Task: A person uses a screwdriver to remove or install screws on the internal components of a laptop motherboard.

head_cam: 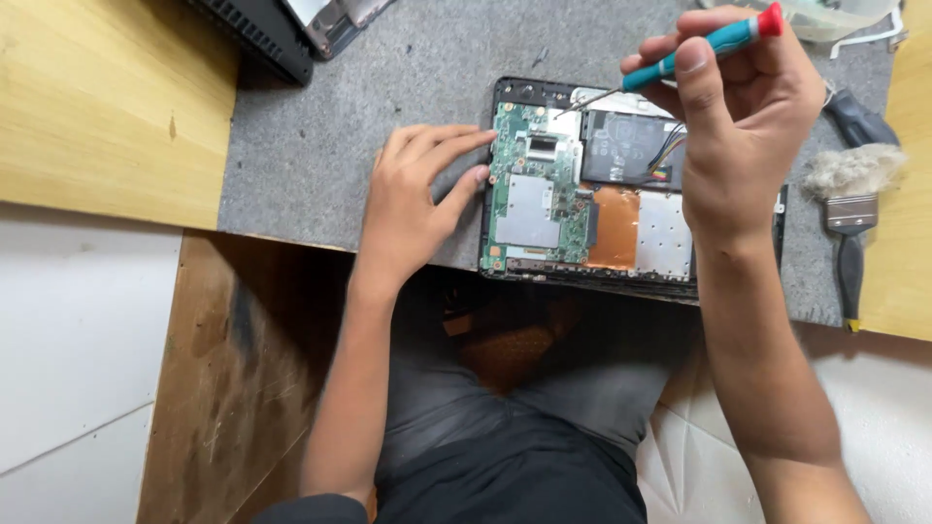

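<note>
Grey felt mat carries an opened laptop, circuit board bared, at its near edge, a brush lying to the right. Left hand presses flat and empty against the laptop's left side, while right hand pinches a teal screwdriver, tip over the far edge. A slip of that tip could gouge the board, and the overhanging laptop could tilt off.

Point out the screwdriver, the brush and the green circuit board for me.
screwdriver [699,49]: head view, on its teal handle.
brush [852,173]: head view, on its pale bristles.
green circuit board [507,146]: head view, on its left strip.
</note>
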